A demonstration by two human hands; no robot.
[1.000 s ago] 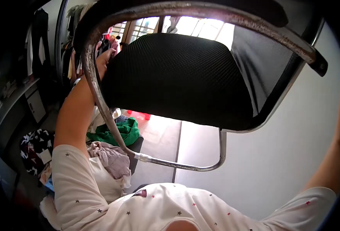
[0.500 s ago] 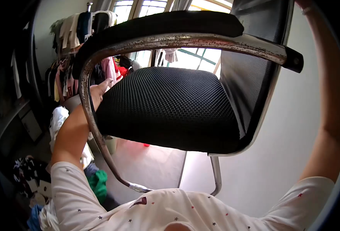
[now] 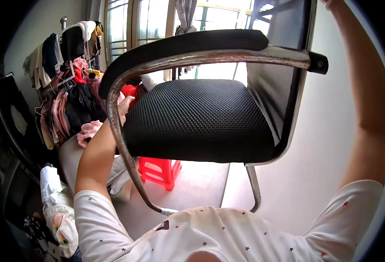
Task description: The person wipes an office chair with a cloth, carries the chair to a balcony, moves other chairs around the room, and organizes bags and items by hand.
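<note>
An office chair (image 3: pixel 201 115) with a black mesh seat, a mesh backrest (image 3: pixel 279 83) and worn metal armrest tubing fills the middle of the head view, held up in front of my body. My left hand (image 3: pixel 124 108) reaches behind the armrest tube (image 3: pixel 116 105) and grips the front edge of the seat, thumb showing on top and the other fingers hidden. At the upper right, my right arm stretches up beside the backrest. Only a sliver of my right hand (image 3: pixel 327 3) shows at the frame edge, near the backrest's top; its fingers are out of sight.
A clothes rack (image 3: pixel 63 22) hung with garments stands at the left. Beyond the chair are a red plastic stool (image 3: pixel 162 172) and a bright window (image 3: pixel 151 22) with a grey curtain (image 3: pixel 186 15). Piled clothes (image 3: pixel 59 209) lie at lower left. A pale wall (image 3: pixel 323 144) runs along the right.
The view has shifted, bringing the red stool and more of the rack into sight. Relative to the room, the chair has moved with my hands; my left hand keeps its hold on the seat.
</note>
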